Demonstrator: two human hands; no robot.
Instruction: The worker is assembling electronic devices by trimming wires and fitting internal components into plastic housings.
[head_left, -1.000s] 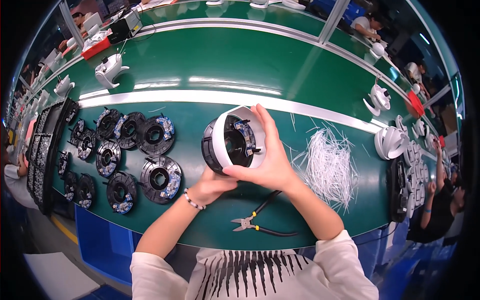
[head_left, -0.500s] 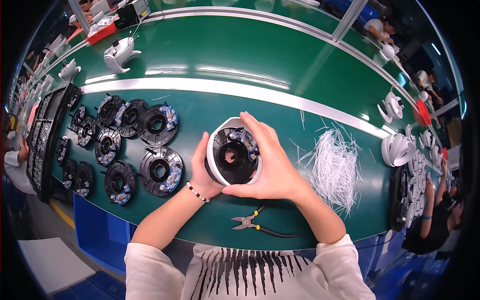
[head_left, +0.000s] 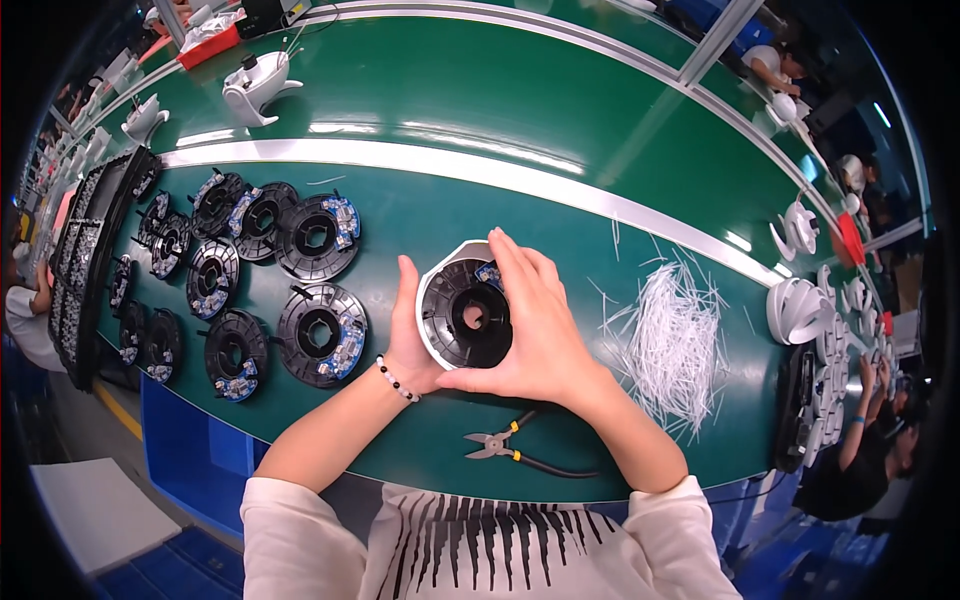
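The head view is looking down on a dark green workbench [head_left: 520, 100] with a pale strip running across it. At the far left, a black tray [head_left: 85, 260] of small parts is lying along the bench edge. Just to its right, a cluster of round black plastic discs with central holes and small blue circuit pieces [head_left: 265, 270] is spreading over the green mat, some touching one another. The nearest of them, a larger black disc [head_left: 321, 334], is sitting just beside the person's left hand [head_left: 412, 335].

That left hand, wearing a beaded bracelet [head_left: 398, 380] at the wrist, is cupping the left rim of a round white housing with a black ring-shaped insert [head_left: 466, 316], thumb raised along its edge. The housing is resting on the mat in the middle of the bench, directly in front of the person. The right hand [head_left: 535, 335] is wrapping over the housing's right side, fingers pressed along the upper rim and thumb under the lower one, so both hands are clamped on it together.

Below the hands, black-handled cutting pliers [head_left: 510, 448] are lying loose on the mat, well apart from the housing. To the right, a heap of thin white plastic strips [head_left: 675, 345] is scattered near the right forearm. At the far right, white curved housings [head_left: 805, 310] are stacking up beside another worker's arms.
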